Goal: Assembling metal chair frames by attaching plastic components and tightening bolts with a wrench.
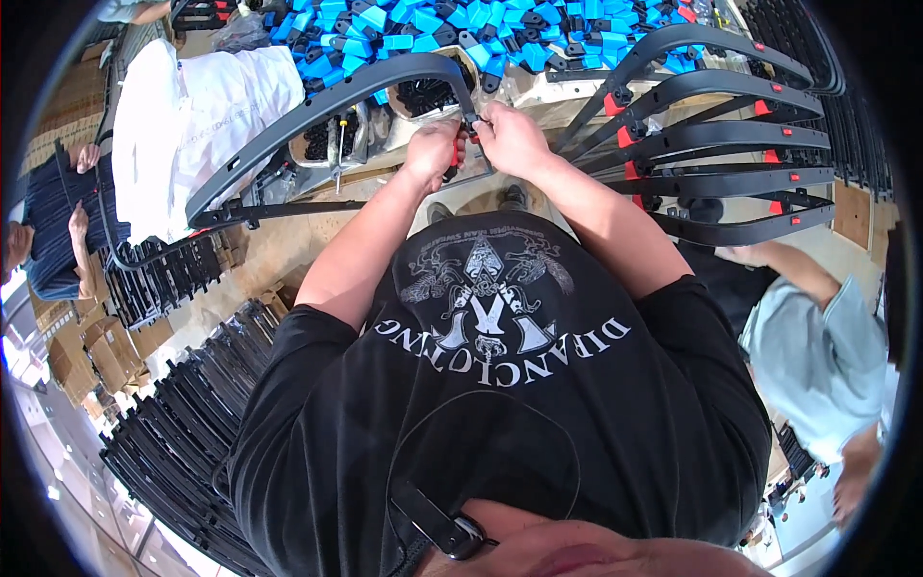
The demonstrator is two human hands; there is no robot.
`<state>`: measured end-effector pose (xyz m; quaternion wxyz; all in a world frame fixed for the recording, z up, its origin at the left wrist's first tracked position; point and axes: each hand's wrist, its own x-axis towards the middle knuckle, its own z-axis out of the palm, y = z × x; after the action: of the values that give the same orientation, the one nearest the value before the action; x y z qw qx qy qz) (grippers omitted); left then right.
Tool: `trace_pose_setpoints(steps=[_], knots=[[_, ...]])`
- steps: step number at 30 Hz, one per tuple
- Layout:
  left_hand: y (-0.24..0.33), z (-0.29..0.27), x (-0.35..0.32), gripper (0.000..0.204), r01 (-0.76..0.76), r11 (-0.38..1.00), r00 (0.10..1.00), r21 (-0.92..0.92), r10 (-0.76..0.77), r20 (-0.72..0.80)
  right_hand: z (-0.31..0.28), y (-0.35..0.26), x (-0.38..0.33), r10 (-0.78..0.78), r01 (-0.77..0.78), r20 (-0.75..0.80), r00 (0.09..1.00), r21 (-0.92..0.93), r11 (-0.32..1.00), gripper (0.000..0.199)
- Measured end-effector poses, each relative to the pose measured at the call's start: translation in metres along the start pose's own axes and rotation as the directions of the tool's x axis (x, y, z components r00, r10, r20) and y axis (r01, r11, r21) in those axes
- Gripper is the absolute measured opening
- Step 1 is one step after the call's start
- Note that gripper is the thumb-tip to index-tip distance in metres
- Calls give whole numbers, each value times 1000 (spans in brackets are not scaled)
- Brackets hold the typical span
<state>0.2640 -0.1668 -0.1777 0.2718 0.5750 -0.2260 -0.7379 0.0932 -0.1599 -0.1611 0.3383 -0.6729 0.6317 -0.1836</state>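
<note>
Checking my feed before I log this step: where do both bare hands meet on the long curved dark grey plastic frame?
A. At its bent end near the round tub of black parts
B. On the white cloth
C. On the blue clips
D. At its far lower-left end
A: the left hand and right hand close together on the bent end of the long curved dark grey plastic frame, beside the round tub of black parts.

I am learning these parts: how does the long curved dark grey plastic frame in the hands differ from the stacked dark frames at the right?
The long curved dark grey plastic frame is single and gripped at its end by the left hand and right hand. The stacked dark frames lie untouched, fanned out, and carry red clips. Both are curved and dark.
</note>
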Motion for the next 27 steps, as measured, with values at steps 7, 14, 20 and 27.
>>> trace_pose_setpoints(steps=[7, 14, 20, 27], knots=[[-21, -8, 9, 34, -347, 890, 927, 295, 374, -37, -6, -7, -1, 16, -15, 20, 1000, -16, 1000, 25], [-18, -14, -5, 26, -438, 792, 860, 426, 507, -57, -10, 11, -7, 163, -233, 185, 969, 469, 852, 30], [23, 4, -86, 39, -611, 283, 717, 740, 594, 364, -41, -7, -31, -74, -713, 713, 698, 701, 25, 59], [44, 9, -104, 37, -526, 130, 790, 841, 442, 426, -29, -17, -22, -192, -716, 722, 665, 689, 111, 61]])
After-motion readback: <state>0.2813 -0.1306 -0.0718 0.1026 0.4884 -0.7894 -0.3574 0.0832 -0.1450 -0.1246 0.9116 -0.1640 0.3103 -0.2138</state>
